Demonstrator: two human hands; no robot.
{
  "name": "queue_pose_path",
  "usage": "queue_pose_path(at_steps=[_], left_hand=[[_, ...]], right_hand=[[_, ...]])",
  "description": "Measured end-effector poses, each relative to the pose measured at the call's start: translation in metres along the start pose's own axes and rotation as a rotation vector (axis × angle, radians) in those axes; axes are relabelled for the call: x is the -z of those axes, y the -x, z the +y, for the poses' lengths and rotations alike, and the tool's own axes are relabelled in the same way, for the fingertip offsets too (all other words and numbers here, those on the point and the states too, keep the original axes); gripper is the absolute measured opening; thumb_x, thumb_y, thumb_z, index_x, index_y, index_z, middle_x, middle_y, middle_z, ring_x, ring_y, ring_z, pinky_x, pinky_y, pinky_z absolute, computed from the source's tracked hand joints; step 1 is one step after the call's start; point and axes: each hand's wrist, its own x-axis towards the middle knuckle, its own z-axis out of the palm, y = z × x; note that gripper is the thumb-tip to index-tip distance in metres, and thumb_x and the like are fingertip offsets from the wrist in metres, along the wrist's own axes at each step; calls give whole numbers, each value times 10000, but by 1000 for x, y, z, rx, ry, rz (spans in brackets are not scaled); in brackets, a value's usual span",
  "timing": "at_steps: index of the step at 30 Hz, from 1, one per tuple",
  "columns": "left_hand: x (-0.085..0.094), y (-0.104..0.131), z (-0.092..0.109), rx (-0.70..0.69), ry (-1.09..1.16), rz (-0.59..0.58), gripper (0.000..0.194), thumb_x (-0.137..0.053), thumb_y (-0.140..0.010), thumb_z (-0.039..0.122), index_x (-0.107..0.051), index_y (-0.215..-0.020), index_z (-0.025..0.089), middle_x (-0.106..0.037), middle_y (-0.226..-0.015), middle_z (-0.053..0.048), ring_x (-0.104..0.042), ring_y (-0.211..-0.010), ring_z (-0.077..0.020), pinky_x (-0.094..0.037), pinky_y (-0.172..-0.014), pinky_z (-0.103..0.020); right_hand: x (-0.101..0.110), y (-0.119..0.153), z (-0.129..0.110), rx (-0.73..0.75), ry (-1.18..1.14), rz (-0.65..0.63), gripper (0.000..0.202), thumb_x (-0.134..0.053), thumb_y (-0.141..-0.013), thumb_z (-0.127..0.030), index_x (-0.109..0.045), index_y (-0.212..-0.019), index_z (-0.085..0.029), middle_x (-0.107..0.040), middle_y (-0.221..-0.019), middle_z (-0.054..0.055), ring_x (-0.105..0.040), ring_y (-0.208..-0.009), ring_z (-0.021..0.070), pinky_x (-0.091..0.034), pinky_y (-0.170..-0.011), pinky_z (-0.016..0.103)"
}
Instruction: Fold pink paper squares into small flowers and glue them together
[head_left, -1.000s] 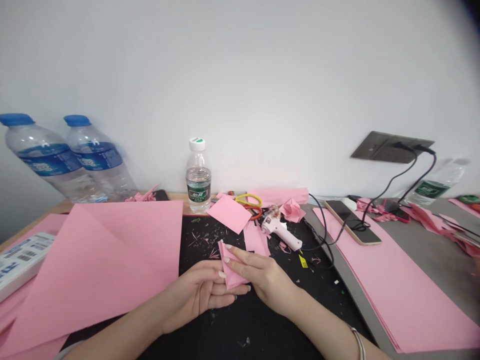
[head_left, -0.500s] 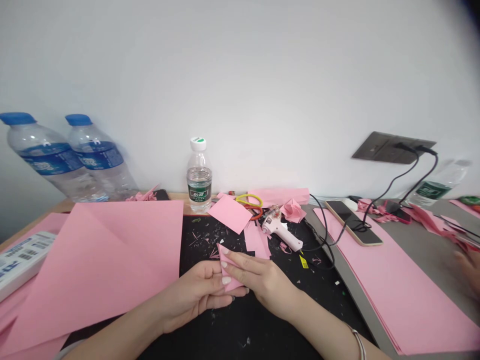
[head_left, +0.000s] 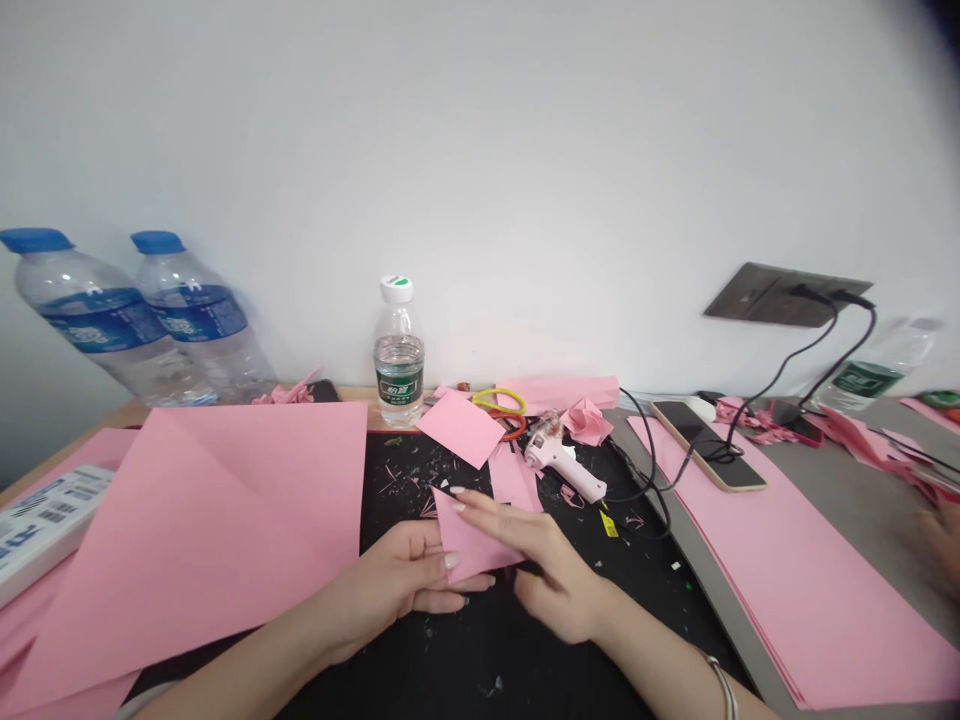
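Over the black mat, my left hand [head_left: 409,575] pinches a piece of pink paper [head_left: 472,540], folded into a triangle. Its thumb lies on top of the paper and the other fingers are underneath. My right hand [head_left: 551,565] has its fingers stretched out along the paper's upper edge, touching it, with the thumb set apart lower down. Beyond the hands lie a small pink paper square [head_left: 461,428] and a pale pink glue gun [head_left: 566,467]. A crumpled pink paper piece [head_left: 587,421] sits behind the gun.
Large pink sheets [head_left: 262,500] cover the left side, with a white box [head_left: 49,535] on them. Bottles [head_left: 400,370] stand by the wall. Scissors with yellow and orange handles [head_left: 512,402] lie behind. A phone [head_left: 709,445] rests on pink sheets [head_left: 810,580]. Another person's hand [head_left: 941,535] shows far right.
My right hand has lifted and opened slightly, its thumb now apart from the fingers. More of the folded pink paper shows. My left hand has hardly moved.
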Motion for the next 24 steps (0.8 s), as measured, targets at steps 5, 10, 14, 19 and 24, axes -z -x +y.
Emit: queue_pose_path(at_steps=[5,10,14,19,24], left_hand=[[-5,2,2,-24,-180,-91,256,-550,-843,279,-657,-1042,159,-711,-1029,-106,-671,-958,-237,-507,-719,-257],[-9,2,4,-60,-253,-147,213,-502,-857,245,-650,-954,126,-746,-841,-113,-701,-794,-206,-495,-626,-236],[-7,-2,0,-26,-237,-38,160,-536,-836,247,-631,-876,125,-733,-776,-73,-708,-785,-196,-489,-615,-215],[-5,-6,-8,-22,-154,243,158,-630,-767,286,-624,-844,148,-696,-780,-11,-712,-786,-192,-502,-629,-214],[-6,-6,-6,-73,-212,296,228,-649,-744,302,-675,-915,153,-738,-800,-36,-699,-801,-194,-514,-688,-246]], right_hand=[[-2,-2,2,-374,-164,186,274,-479,-859,-288,-583,-1075,-157,-657,-840,67,-609,-697,168,-446,-545,235],[-13,-5,6,-494,-137,94,243,-547,-830,-288,-435,-644,-178,-313,-509,-82,-263,-462,65,-194,-427,192],[-15,-7,7,-503,-133,152,260,-545,-815,-282,-384,-634,-189,-300,-524,-81,-259,-477,71,-201,-436,197],[-19,-6,10,-523,-66,321,270,-538,-821,-315,-398,-626,-191,-313,-502,-79,-266,-459,77,-207,-435,209],[-20,-4,11,-491,-42,385,246,-533,-821,-294,-403,-636,-198,-310,-494,-82,-258,-447,80,-203,-432,220]])
